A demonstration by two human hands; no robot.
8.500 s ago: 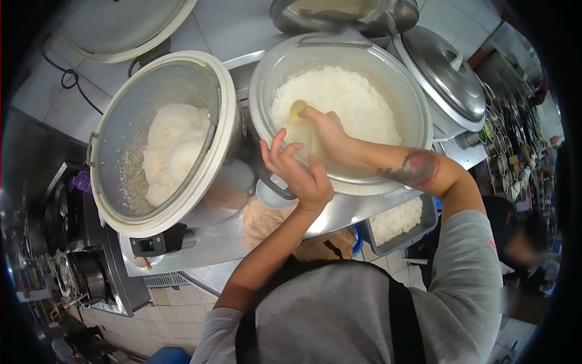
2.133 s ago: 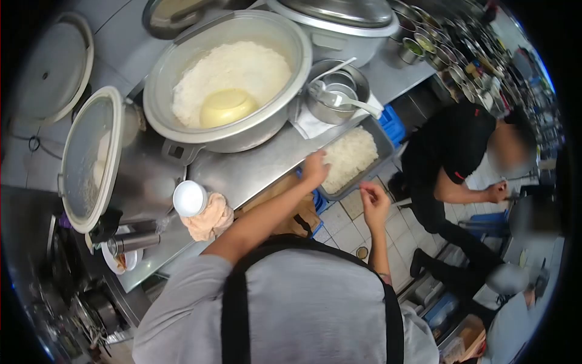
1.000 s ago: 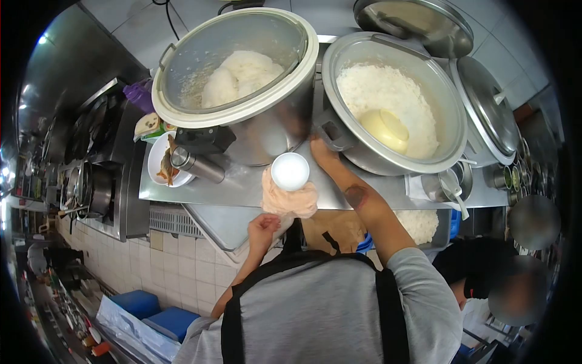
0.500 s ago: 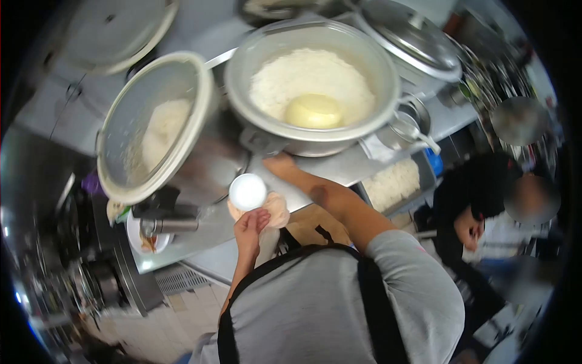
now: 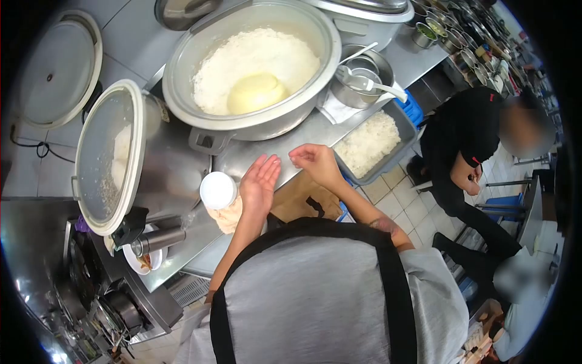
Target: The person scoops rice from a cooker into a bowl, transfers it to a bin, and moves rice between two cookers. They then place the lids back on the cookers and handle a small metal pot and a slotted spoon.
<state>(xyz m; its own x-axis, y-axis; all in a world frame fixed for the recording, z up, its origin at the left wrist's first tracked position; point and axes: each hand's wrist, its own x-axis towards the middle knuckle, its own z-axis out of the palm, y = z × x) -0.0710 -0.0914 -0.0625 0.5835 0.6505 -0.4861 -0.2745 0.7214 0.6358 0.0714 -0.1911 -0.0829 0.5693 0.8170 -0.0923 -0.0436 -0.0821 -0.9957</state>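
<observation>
My left hand is held palm up over the front of the steel counter, its fingers stretched out and nothing lying on the palm. Close beside it on the right, my right hand has loosely bent fingers, with no object showing in them. The two hands are apart. Just left of my left hand is a small round white tub, beside a pinkish bundle whose kind I cannot make out. Ahead stands a large pot of white rice, with a smooth pale-yellow rounded piece on the rice.
A tilted pot with a pale rim stands left, some rice inside. To the right are a steel pot with white-handled utensils and a grey bin of rice. A co-worker in black is at far right. A steel cylinder lies over a plate.
My left hand has moved off the white tub and turned palm up. My right hand has come back from the large pot's near side toward my left hand. The camera view has shifted.
</observation>
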